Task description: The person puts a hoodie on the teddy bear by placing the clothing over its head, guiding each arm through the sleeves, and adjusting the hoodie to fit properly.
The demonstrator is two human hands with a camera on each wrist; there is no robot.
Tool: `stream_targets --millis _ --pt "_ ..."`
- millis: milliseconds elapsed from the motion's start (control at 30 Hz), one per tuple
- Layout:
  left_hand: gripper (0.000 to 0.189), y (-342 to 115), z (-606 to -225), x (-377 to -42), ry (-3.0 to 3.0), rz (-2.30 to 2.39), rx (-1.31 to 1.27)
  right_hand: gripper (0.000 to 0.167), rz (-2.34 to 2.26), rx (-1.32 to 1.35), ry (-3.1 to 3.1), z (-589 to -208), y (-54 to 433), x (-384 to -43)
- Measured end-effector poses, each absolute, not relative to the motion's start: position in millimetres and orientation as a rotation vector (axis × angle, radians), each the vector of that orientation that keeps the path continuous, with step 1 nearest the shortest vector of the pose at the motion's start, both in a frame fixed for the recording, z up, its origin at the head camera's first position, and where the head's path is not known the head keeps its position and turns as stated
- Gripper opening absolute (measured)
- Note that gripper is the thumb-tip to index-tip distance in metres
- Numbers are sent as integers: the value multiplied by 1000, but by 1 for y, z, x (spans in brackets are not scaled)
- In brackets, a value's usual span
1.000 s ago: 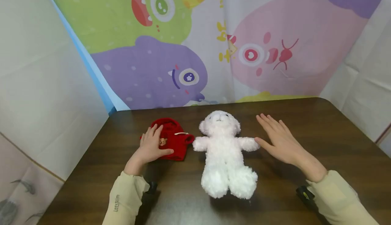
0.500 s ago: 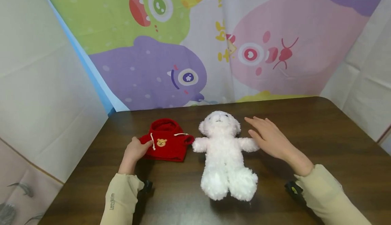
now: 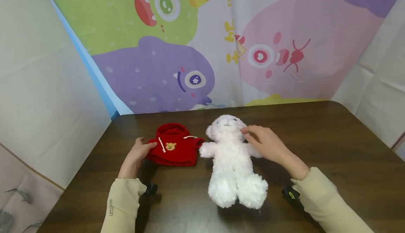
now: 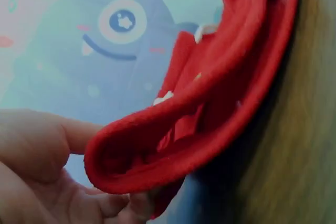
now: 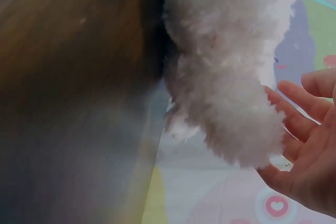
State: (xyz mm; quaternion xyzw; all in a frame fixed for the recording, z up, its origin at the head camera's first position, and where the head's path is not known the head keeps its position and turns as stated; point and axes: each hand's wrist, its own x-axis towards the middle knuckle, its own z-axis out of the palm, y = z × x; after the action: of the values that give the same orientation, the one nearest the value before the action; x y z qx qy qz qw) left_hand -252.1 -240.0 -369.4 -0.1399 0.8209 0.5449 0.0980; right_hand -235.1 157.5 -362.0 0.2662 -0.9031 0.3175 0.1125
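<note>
A small red doll hoodie (image 3: 180,154) with white drawstrings and a bear-face patch lies on the left of the table. My left hand (image 3: 136,154) pinches its left-hand side, thumb on top. In the left wrist view the bottom opening of the hoodie (image 4: 220,93) gapes, and some fingers are under the cloth. To its right a white fluffy teddy bear (image 3: 232,159) lies on its back, head away from me. My right hand (image 3: 269,143) hovers by the bear's head and right-hand arm, fingers loosely bent. Whether its fingertips touch the fur I cannot tell.
Both things lie on a dark wooden table (image 3: 332,148). A cartoon-printed cloth (image 3: 152,75) hangs behind the far edge. Pale cloth panels (image 3: 47,68) stand on either side.
My left hand has shifted left off the hoodie's front and now grips its side, moving the hoodie slightly. My right hand has moved left towards the bear's head.
</note>
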Motion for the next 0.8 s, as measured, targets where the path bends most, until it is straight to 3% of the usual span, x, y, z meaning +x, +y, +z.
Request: stream_targets --millis 267,800 --pt "41 -222 -350 -257 2439 1817 -276 25 991 799 -2650 -356 142 -241" --pt "31 -148 -295 -261 2471 2118 105 29 1147 877 -2657 -349 115 -249"
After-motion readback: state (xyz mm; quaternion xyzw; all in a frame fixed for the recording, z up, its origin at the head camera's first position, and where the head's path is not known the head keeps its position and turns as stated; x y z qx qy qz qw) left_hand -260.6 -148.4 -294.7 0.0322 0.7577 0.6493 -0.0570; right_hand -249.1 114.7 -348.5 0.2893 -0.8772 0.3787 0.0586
